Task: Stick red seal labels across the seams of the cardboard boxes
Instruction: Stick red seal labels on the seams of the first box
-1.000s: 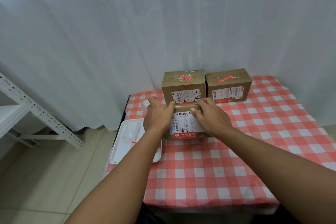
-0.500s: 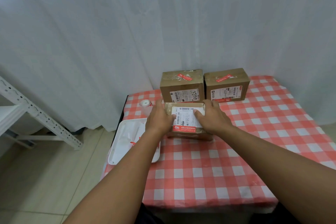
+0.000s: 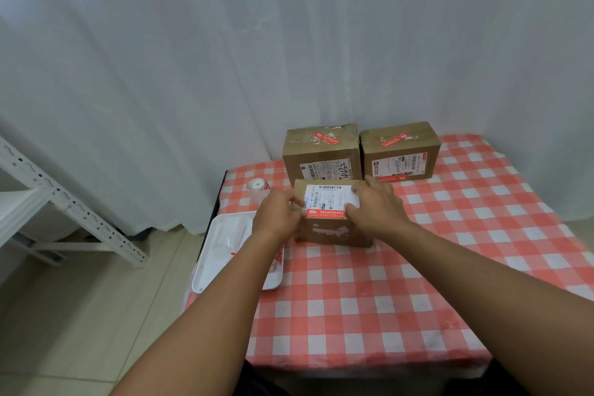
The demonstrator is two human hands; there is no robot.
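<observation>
1. Near the front box (image 3: 332, 228), both hands are on it: left hand (image 3: 279, 214) grips its left side, right hand (image 3: 374, 210) wraps the right top edge, fingers curled over the shipping label (image 3: 331, 199)
2. Front box sits on the checked tablecloth (image 3: 369, 292), just in front of the rear left box (image 3: 321, 154); rear right box (image 3: 400, 149) is beside that one
3. Both rear boxes carry a red seal label (image 3: 327, 138) on top; no loose one in either hand that I can see
4. Label roll (image 3: 257, 185) lies left of the front box, white tray (image 3: 231, 254) nearer the person
5. Risk: front box looks tilted mid-turn; loose grip drops it, or it knocks the rear boxes
6. Risk: if the seam ends up face-down, the seal lands on plain cardboard
</observation>
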